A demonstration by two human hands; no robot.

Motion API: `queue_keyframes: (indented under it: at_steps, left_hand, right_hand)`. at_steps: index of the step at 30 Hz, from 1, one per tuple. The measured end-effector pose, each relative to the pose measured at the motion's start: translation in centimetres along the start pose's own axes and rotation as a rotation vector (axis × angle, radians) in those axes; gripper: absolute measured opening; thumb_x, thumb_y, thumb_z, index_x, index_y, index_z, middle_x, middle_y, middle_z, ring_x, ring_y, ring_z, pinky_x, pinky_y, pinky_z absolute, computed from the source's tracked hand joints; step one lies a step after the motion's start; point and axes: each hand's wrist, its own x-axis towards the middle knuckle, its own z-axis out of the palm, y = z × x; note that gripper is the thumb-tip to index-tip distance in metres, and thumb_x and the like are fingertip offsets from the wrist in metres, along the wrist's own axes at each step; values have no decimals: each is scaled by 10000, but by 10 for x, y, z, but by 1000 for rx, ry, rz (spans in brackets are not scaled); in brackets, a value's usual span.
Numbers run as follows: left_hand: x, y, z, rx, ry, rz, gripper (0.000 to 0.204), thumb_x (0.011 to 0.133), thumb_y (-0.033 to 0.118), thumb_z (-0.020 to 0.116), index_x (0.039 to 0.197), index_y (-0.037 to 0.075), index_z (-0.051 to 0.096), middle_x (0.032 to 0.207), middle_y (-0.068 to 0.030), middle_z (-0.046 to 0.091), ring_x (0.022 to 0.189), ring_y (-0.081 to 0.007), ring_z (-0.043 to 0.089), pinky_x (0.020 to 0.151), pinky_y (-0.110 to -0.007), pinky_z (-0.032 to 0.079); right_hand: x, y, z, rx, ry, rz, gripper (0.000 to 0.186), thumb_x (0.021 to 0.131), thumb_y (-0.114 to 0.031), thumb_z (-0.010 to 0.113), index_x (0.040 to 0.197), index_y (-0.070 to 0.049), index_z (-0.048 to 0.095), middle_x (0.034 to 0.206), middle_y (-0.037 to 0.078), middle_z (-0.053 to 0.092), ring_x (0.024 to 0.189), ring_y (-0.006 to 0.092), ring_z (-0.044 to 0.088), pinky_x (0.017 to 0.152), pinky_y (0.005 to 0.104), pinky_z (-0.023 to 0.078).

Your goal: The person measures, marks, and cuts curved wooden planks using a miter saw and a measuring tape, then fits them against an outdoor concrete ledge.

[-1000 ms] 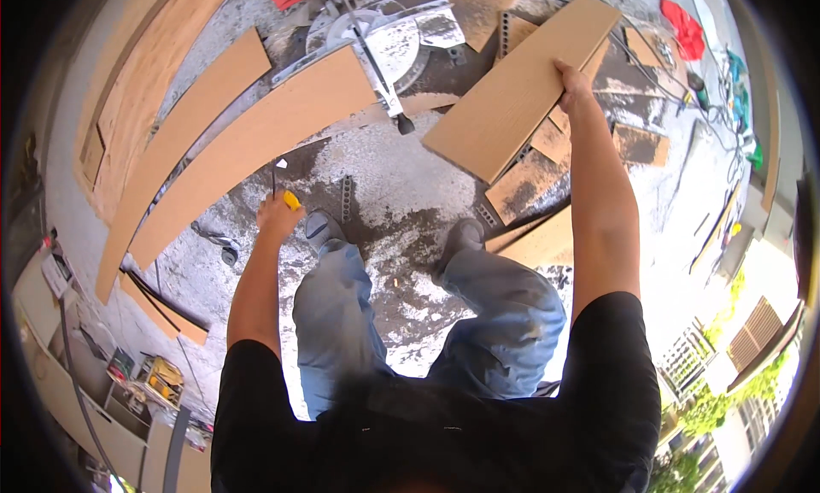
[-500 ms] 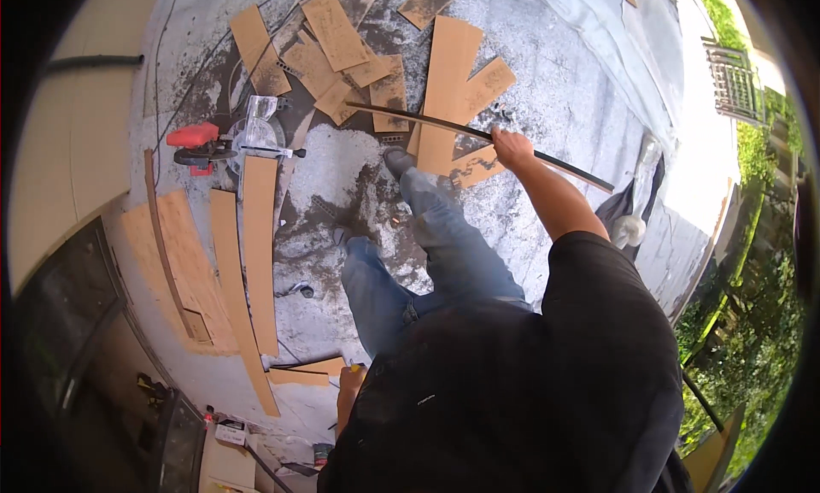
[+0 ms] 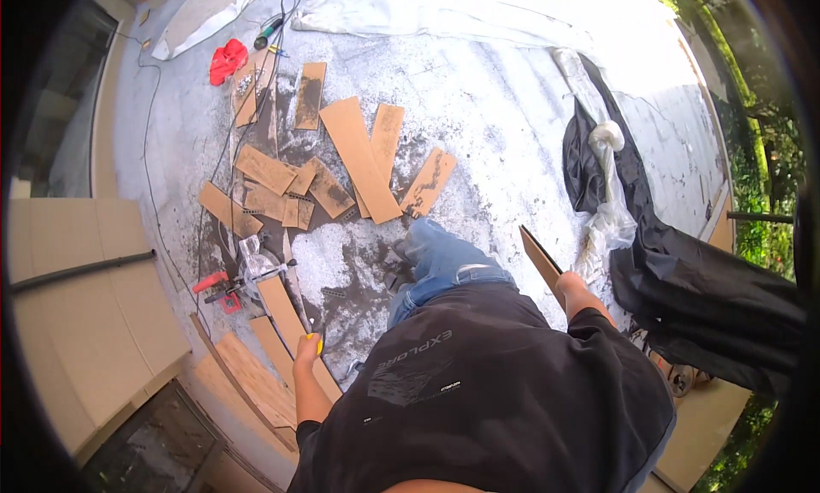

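Note:
My left hand (image 3: 307, 351) is closed round a small yellow object (image 3: 319, 343), mostly hidden by the fingers. It is above long tan boards (image 3: 286, 308) that lie beside a red and silver mitre saw (image 3: 254, 261). Out to the right, my right hand (image 3: 573, 284) grips a long tan plank (image 3: 541, 262) by its edge. The plank has a dark edge and is tilted; its near end is hidden behind my arm. Past my feet lie several cut floor planks (image 3: 359, 160), overlapping and smeared with dark dirt.
Cables (image 3: 226, 160) trail along the left side. A red bag-like item (image 3: 228, 61) and a green power tool (image 3: 267, 33) lie at the far left. Black sheeting (image 3: 683, 279) and crumpled clear plastic (image 3: 608, 228) spread on the right. A plywood sheet (image 3: 248, 390) lies at the lower left.
My body and view have turned. The plank in my right hand has swung from across the front to my right side. My left hand has come forward with the yellow object.

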Motion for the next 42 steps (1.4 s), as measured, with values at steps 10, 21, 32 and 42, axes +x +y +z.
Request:
queue_keyframes:
  at_steps: [10, 21, 32, 42]
  left_hand:
    - [-18, 221, 159, 390, -424, 89, 567, 877, 523, 677, 1178, 43, 662, 1102, -129, 665, 939, -276, 661, 709, -434, 594]
    - [-20, 575, 363, 71, -322, 159, 394, 894, 383, 625, 1180, 114, 641, 1093, -112, 663, 968, -268, 658, 722, -462, 589]
    - [18, 834, 433, 550, -491, -18, 452, 878, 393, 633, 1197, 75, 667, 1130, -153, 675, 1006, -309, 671, 808, -467, 587]
    - [138, 1325, 565, 832, -405, 483, 555, 826, 467, 660, 1163, 33, 734, 1215, -214, 717, 1148, -361, 668, 986, -451, 518]
  right_hand:
    - [13, 86, 88, 467, -57, 204, 304, 835, -277, 699, 1013, -43, 778, 1115, 203, 745, 1089, 353, 711, 912, 447, 577]
    - [301, 157, -152, 397, -309, -3, 313, 815, -252, 750, 1039, -36, 782, 1115, 206, 750, 1066, 356, 726, 899, 445, 575]
    - [505, 111, -473, 329, -117, -136, 416, 800, -320, 801, 1084, -18, 771, 1171, 209, 737, 1112, 330, 717, 917, 430, 573]
    - [651, 84, -735, 515, -152, -40, 429, 799, -336, 802, 1088, -21, 771, 1179, 205, 735, 1123, 325, 713, 922, 430, 572]
